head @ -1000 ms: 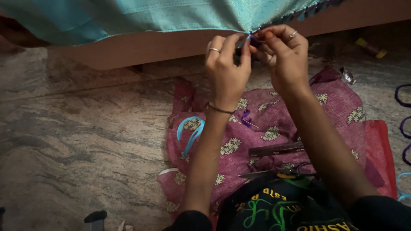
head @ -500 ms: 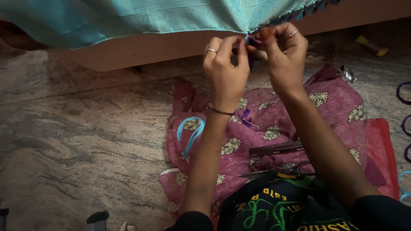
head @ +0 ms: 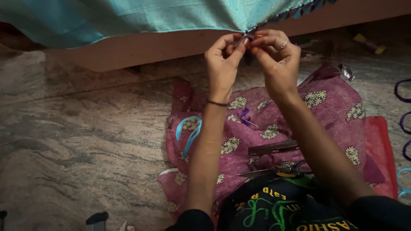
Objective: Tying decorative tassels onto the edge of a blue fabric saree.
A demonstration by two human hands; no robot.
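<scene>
At the hanging hem of the turquoise cloth (head: 141, 17), the left hand (head: 222, 64) and right hand (head: 276, 60) both pinched the thread fringe (head: 246, 38). Compared with a second earlier, the fingertips had closed together, suggesting a knot being tightened. Scissors (head: 278, 170) and comb (head: 274, 148) lay on the purple floral cloth (head: 325, 111).

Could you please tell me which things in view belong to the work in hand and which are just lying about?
In hand:
left hand and right hand, pinching the edge of the turquoise cloth
dark tassels along that edge

Lying about:
pink flowered cloth
scissors
black comb
light blue thread
purple thread
</scene>
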